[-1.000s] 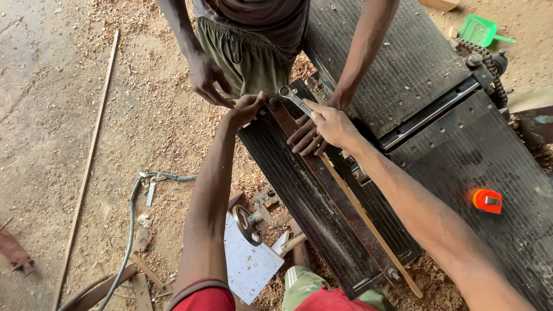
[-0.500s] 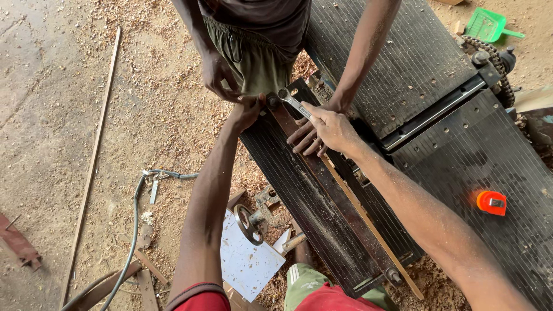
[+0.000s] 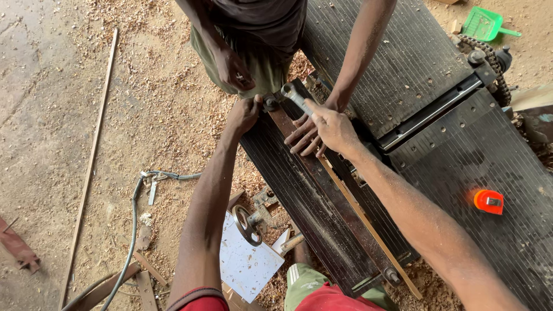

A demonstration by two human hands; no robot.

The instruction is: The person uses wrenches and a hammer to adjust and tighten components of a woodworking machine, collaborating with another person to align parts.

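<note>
My right hand (image 3: 336, 128) grips a silver ring spanner (image 3: 295, 97) whose ring end points at a bolt (image 3: 269, 103) at the far end of a black ribbed machine table (image 3: 294, 190). My left hand (image 3: 244, 114) rests on that same corner, fingers touching the bolt area. Across from me stands another person; one hand of theirs (image 3: 304, 136) presses flat on the brown metal bar (image 3: 314, 167) just under my right hand, the other hand (image 3: 233, 68) hangs by their shorts.
An orange tape measure (image 3: 488, 201) lies on the right ribbed table. A thin wooden strip (image 3: 368, 224) runs along the machine. On the sawdust floor are a long stick (image 3: 89, 167), a hose (image 3: 133, 230), a white sheet (image 3: 247, 262), a pulley wheel (image 3: 246, 224) and a green dustpan (image 3: 484, 23).
My right hand has kept the spanner near the bolt, its ring end now slightly closer. The other person's free hand has lifted up away from my left hand.
</note>
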